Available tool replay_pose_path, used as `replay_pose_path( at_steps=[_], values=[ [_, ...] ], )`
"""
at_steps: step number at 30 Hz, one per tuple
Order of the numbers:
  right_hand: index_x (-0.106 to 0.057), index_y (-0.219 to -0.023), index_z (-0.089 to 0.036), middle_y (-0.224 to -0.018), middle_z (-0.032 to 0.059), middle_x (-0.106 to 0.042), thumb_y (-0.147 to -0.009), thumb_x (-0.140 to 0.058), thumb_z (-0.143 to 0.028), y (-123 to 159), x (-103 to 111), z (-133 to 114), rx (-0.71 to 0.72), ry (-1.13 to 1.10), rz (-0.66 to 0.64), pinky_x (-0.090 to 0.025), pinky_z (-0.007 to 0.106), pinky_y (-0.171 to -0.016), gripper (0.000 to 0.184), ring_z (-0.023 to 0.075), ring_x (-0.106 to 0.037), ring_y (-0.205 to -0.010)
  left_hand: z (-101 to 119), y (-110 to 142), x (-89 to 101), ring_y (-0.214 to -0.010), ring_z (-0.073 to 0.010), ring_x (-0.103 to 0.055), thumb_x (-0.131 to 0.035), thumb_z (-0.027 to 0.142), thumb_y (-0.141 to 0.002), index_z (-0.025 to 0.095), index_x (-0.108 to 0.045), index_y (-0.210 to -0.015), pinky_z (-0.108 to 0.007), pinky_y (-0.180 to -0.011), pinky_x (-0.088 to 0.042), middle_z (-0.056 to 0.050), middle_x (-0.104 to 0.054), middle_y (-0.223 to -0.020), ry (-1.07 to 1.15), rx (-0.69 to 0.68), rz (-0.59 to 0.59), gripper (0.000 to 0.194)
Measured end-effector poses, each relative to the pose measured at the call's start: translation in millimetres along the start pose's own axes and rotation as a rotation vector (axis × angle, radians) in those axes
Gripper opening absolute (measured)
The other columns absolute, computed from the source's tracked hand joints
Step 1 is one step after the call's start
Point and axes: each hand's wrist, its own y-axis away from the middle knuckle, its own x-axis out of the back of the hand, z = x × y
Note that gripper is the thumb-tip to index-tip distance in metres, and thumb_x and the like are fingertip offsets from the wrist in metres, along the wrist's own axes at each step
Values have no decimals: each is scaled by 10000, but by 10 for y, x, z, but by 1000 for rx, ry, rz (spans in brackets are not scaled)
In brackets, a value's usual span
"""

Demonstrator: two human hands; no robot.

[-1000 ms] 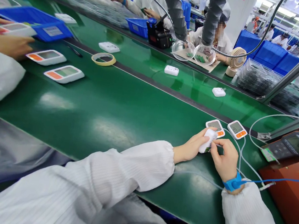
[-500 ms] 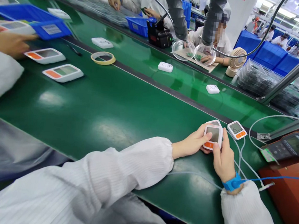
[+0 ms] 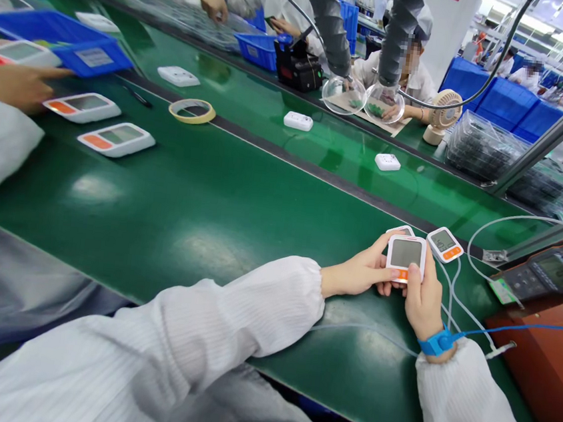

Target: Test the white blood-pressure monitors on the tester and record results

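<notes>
Between my two hands is a white handheld monitor (image 3: 406, 254) with a grey screen and an orange button strip, its face turned up to me. My left hand (image 3: 363, 270) grips its left side, the thumb lying on the orange strip. On its right side my right hand (image 3: 423, 296) is closed, with the thumb at the lower right by the buttons. A second white unit (image 3: 400, 230) shows partly behind the held one. Just right of it a similar monitor (image 3: 445, 245) with digits on its screen lies on the green table, beside pale tubing (image 3: 453, 289).
A grey meter (image 3: 551, 273) rests by an orange-brown box (image 3: 543, 346) at right. A blue cord (image 3: 525, 329) runs from my right wrist strap. Tape (image 3: 192, 111), two monitors (image 3: 117, 138) and a blue bin (image 3: 96, 57) are at left, near a co-worker's hand (image 3: 13, 79). White units (image 3: 298, 121) dot the belt.
The held monitor has turned more squarely toward me. My left thumb has moved from the screen down to the orange strip. The white units on the belt have shifted left.
</notes>
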Motion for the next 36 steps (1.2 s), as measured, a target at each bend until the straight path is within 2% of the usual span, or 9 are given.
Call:
replay_pose_path(
  at_steps=[6,36],
  values=[
    [-338,-1515,-164,-877,73,-703,-1013,-389,-369,-5,-6,11,-19,13,-25,-545,289,-523,545,208,-678,-640,-9,-3,3,-527,-87,-583,-706,347,-839,269,-59,-1538,-202,-528,-475,26,-646,-735,14,-10,15,956],
    [-351,-1504,-164,-840,64,-696,-1011,-387,-372,-8,-2,4,-2,38,-23,-538,287,-509,537,210,-675,-619,-31,6,20,-541,-87,-579,-689,341,-862,277,-80,-1536,-206,-540,-464,32,-630,-725,-18,-25,26,910]
  ],
)
